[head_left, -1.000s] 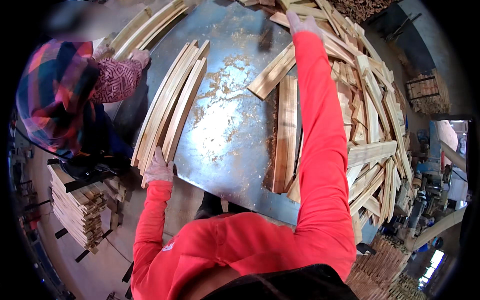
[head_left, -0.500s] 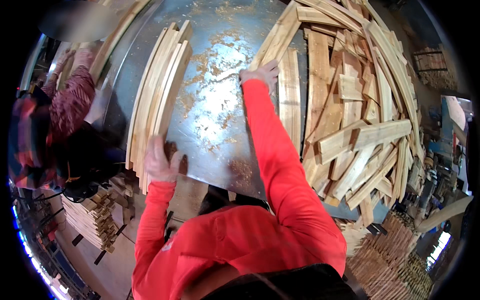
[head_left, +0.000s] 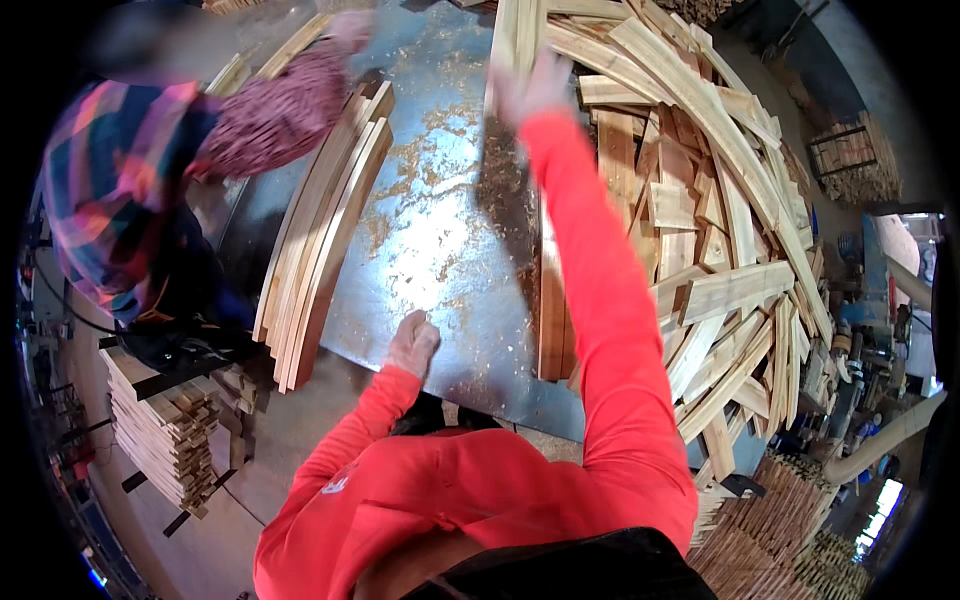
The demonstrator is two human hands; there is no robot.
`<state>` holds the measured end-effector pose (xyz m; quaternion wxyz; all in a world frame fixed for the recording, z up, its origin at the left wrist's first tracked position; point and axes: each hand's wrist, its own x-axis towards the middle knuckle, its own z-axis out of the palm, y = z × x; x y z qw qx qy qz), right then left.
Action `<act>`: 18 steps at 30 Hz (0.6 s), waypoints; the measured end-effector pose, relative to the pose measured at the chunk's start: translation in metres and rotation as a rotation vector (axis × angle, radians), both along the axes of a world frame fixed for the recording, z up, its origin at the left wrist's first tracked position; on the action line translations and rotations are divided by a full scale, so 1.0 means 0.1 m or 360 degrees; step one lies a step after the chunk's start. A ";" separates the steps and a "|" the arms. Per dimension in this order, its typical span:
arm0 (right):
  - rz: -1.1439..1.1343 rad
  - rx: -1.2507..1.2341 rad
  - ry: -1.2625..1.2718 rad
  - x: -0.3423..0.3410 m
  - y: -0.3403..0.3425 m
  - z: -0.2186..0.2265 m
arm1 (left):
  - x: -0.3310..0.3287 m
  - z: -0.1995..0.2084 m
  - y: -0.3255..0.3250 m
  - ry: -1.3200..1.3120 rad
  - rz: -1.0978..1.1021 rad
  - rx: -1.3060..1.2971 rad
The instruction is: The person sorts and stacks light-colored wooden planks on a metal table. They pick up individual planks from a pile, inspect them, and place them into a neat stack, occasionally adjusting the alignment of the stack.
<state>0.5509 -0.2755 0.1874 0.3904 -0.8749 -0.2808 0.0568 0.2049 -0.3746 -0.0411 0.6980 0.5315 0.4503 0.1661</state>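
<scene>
At the far side of the metal table, my right hand is closed around the near end of a few pale wooden boards; motion blurs its fingers. My left hand is curled shut over the table's near edge, with nothing visible in it. To its left lies a row of several long, slightly curved wooden strips, side by side, their near ends jutting past the edge. Under my right forearm, another wooden board lies partly hidden.
A large heap of mixed wooden pieces covers the table's right side. On the left, a co-worker in a plaid top reaches an arm across the table's far left. Stacked wood stands on the floor at left, more stacks at lower right.
My right hand has moved away from me with the boards, which now point more straight ahead. My left hand has left the strips, moved right and curled. The co-worker's arm has come over the table.
</scene>
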 end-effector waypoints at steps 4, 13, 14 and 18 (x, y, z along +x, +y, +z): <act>0.0139 0.0050 -0.0672 1.38 0.09 0.81 | -0.18 -0.18 -0.15 -0.0125 -0.0169 0.0056; 0.0300 -0.1615 -0.1346 1.97 -1.25 -0.24 | 0.00 -0.04 -0.40 0.0112 -0.0427 0.0127; 0.0531 -0.1588 -0.1518 1.70 -1.20 -0.42 | 0.14 0.23 -0.23 0.0063 -0.0531 0.0162; 0.1929 -0.1331 -0.1356 0.08 -1.95 -0.74 | 0.65 0.40 0.07 -0.0503 0.0191 -0.0640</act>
